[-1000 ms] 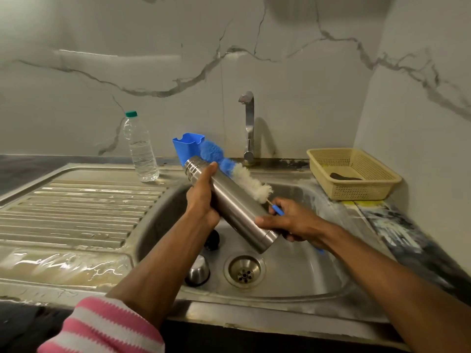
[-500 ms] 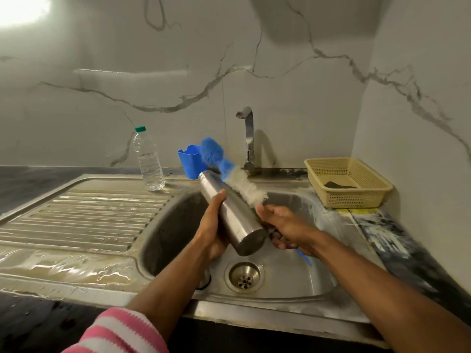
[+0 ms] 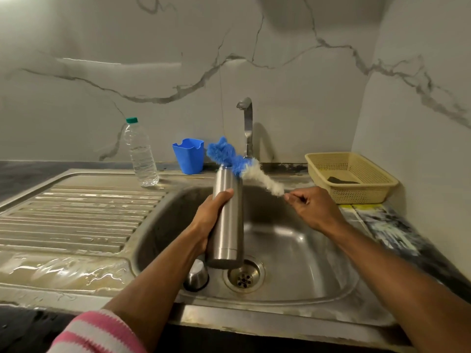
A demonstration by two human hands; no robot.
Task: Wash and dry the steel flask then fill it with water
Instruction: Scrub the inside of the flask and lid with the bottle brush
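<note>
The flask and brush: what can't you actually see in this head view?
- Flask inside: hidden by its own steel wall.
- Brush tip: blurred at the flask mouth, so whether it has entered is unclear.
- Brush handle: buried in the right hand.
- Left hand fingers: behind the flask.

one flask (image 3: pixel 227 217), one brush (image 3: pixel 239 165), one bottle (image 3: pixel 141 154), one basket (image 3: pixel 350 174), two hands (image 3: pixel 212 220)

1. A plastic bottle (image 3: pixel 141 154) with a green cap stands upright at the back of the drainboard (image 3: pixel 76 212).
2. A blue cup (image 3: pixel 188 156) stands right of the bottle, against the marble wall (image 3: pixel 178 59).
3. A beige basket (image 3: pixel 350 175) sits on the desk (image 3: pixel 397 230), right of the basin, with a dark item inside.
4. Water pools on the drainboard's near edge.
</note>
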